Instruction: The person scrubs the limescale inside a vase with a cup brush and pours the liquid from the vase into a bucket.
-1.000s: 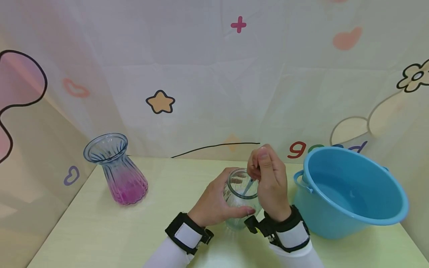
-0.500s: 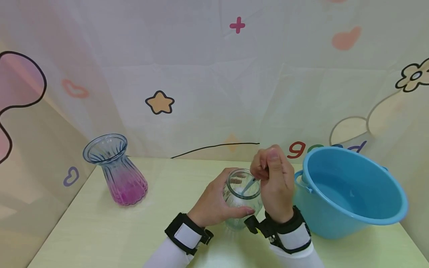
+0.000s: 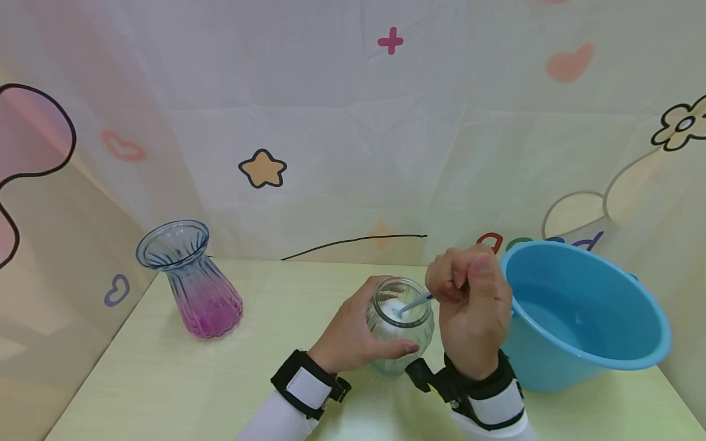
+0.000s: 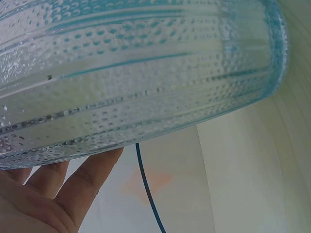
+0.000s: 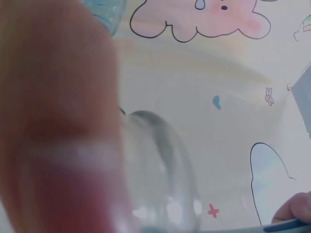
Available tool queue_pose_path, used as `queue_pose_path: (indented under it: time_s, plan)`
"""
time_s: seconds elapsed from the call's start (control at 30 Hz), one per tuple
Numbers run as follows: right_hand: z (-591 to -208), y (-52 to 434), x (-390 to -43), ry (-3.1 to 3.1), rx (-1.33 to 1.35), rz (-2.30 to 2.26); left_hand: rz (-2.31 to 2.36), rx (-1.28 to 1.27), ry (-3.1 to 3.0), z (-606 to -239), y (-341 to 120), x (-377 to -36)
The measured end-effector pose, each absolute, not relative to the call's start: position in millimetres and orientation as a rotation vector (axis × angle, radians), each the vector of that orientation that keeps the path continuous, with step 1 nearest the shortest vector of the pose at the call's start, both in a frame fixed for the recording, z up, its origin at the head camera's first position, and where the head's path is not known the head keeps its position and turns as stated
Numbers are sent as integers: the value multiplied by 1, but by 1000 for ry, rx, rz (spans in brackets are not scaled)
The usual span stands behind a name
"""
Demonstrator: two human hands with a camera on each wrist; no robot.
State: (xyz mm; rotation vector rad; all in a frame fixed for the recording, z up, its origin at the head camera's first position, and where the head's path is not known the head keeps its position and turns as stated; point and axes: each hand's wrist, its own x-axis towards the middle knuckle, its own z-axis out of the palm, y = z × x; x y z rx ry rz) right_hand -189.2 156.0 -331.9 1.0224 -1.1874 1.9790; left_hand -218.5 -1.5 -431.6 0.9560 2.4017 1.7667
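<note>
A ribbed clear glass jar (image 3: 420, 334) stands upright on the table in the head view. My left hand (image 3: 353, 334) grips it from the left, thumb across the front. Its dimpled side fills the top of the left wrist view, with fingers (image 4: 90, 179) behind it. My right hand (image 3: 471, 309), right of the mouth, pinches a slim blue-grey handle (image 3: 417, 303). This leans across the rim, its lower end by something white (image 3: 391, 307) inside the jar; I cannot tell what tool it is. My thumb (image 5: 63, 121) looms large in the right wrist view.
At the left stands a ribbed glass vase (image 3: 204, 294), blue above and pink below. A light blue bucket (image 3: 546, 361) sits close to my right hand. Behind the table (image 3: 220, 392) hangs a printed curtain (image 3: 331, 122).
My right hand has moved right and slightly down, tilting the handle lower over the rim. More white shows inside the jar. My left hand and the jar have stayed put.
</note>
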Motion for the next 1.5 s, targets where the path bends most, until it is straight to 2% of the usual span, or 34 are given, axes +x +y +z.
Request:
queue_pose_path:
  time_s: [0.33, 1.13, 1.5]
  plan:
    - [-329, 159, -189, -1099, 1093, 1998, 1764, 955, 2401, -433, -2, -220]
    - [-341, 148, -195, -1683, 1000, 2057, 1817, 960, 2294, -433, -1, -221]
    - [-341, 148, -194, -1620, 1019, 2079, 1825, 956, 2267, -432, -1, -221]
